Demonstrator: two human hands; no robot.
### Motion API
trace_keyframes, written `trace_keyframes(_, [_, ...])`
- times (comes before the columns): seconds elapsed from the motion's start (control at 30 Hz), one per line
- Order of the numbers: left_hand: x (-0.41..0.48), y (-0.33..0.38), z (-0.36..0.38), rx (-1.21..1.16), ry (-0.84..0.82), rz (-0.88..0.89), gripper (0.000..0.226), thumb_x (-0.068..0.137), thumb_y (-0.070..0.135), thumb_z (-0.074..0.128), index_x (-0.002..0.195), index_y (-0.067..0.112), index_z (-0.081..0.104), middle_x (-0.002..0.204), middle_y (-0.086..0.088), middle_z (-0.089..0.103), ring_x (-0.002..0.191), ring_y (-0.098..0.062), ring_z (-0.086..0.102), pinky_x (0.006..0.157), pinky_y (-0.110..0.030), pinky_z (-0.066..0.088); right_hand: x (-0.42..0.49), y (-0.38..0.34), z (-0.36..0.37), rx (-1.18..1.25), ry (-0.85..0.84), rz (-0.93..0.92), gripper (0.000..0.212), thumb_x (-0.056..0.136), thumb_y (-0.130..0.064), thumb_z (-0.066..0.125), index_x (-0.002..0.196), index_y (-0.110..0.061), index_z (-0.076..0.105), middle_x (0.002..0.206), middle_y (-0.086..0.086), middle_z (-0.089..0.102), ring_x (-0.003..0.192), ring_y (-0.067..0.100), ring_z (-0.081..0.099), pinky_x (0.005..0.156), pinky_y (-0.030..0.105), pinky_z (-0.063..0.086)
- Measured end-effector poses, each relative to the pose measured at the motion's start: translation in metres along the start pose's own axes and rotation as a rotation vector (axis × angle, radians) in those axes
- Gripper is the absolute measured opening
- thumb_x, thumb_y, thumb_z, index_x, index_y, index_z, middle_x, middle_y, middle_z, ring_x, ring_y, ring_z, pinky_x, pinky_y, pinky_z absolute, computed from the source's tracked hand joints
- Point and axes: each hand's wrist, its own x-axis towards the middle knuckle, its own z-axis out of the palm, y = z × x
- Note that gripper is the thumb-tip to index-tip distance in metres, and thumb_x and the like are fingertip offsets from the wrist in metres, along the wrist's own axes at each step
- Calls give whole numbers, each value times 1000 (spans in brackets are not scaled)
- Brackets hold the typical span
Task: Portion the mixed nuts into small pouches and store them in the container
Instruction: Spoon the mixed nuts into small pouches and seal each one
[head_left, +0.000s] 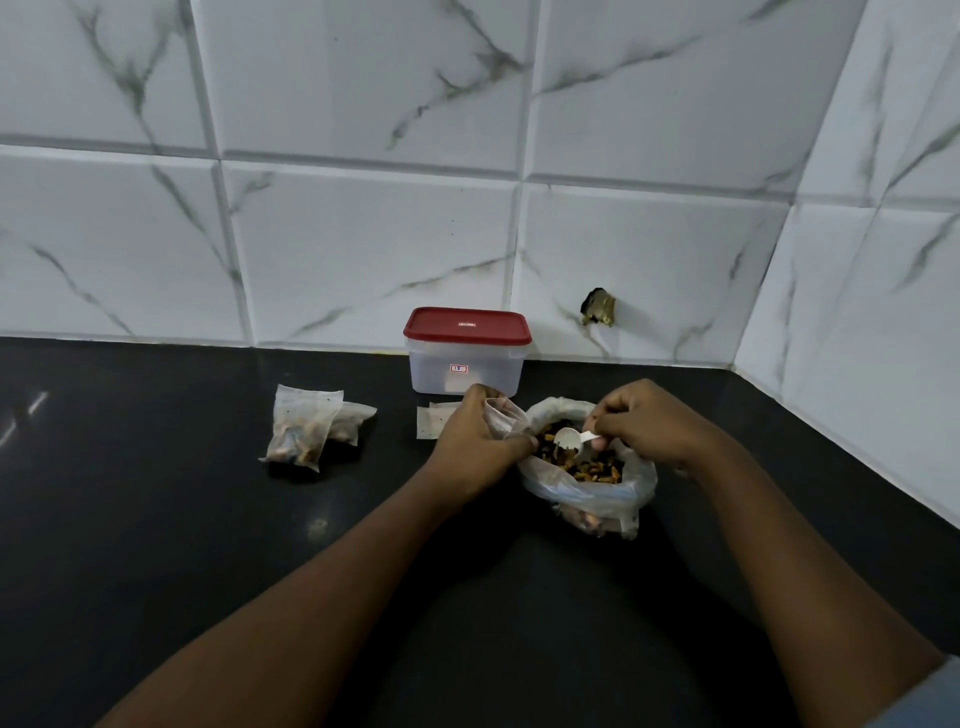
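Left arm: bare forearm enters at the lower left of the frame and runs up and right toward the centre.
Left grip (480, 436): back of the hand faces up, wrist straight, fingers curled round the mouth of a small pouch (501, 415).
Right arm: bare forearm enters at the lower right and slants up and left; a bit of pale sleeve (930, 696) shows in the corner.
Right grip (644, 421): knuckles up, fingers curled, fingertips pinching the handle of a white scoop (568, 440).
Spacing: the two grips are near each other but apart, level in the frame.
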Motion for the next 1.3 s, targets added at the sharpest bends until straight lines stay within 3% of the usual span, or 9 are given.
trace_keyframes(0.3, [2,-1,0,24,-25,-29,40,85,18,83,111,30,54,113,3,67,103,-12,68,88,-33,60,7,11,-9,328,43,100,12,96,-8,66,98,-4,77,80,14,75,48,6,38,47,21,29])
trace_keyframes(0.5, [1,-2,-1,16,-34,-21,39,86,17,82,112,29,55,112,4,68,101,-11,68,80,-25,57,3,-4,-1,613,-53,-70,12,98,-3,65,102,-3,76,84,16,74,57,10,43,48,19,34])
trace_keyframes(0.57, [1,-3,-1,14,-36,-12,38,86,16,81,112,27,56,110,3,69,99,-11,69,79,-26,57,-2,-13,6,509,-97,-149,12,97,-7,69,100,-11,79,91,12,77,64,16,55,55,22,45])
trace_keyframes(0.63, [1,-4,0,25,-18,10,37,85,15,81,111,25,57,106,2,69,95,-12,69,76,-25,57,-7,-19,13,241,-146,-247,12,95,-15,74,101,-21,82,103,3,80,88,19,72,78,30,59])
trace_keyframes(0.73, [2,-4,-1,44,-11,24,37,86,18,82,113,24,57,108,1,67,96,-13,68,74,-24,55,-10,-22,14,115,-177,-313,17,93,-15,77,106,-25,83,110,-6,79,108,13,73,99,36,56])
trace_keyframes(0.87, [1,-4,0,13,-15,28,35,88,18,80,112,27,56,110,5,68,99,-10,68,80,-26,56,-12,-23,1,155,-18,-321,16,93,-18,78,104,-28,82,102,-10,79,95,5,73,87,29,57])
trace_keyframes(0.97, [1,-3,0,18,-6,13,33,89,21,80,114,25,57,109,4,69,99,-10,68,83,-28,58,-7,-14,-12,-11,109,-329,12,93,-20,77,98,-31,82,92,-13,77,72,-5,64,71,25,47])
trace_keyframes(1.17, [2,-3,2,46,12,15,31,90,25,79,114,25,58,107,5,68,98,-9,67,81,-27,56,1,1,-2,-382,-73,-247,18,92,-20,74,95,-36,81,94,-16,74,86,-2,67,75,23,46])
trace_keyframes(1.3, [2,-1,0,34,-7,1,32,92,24,77,117,26,57,110,7,67,100,-8,66,81,-26,56,1,0,-9,-388,-50,-153,14,92,-19,72,91,-30,81,92,-13,76,88,6,71,76,28,55])
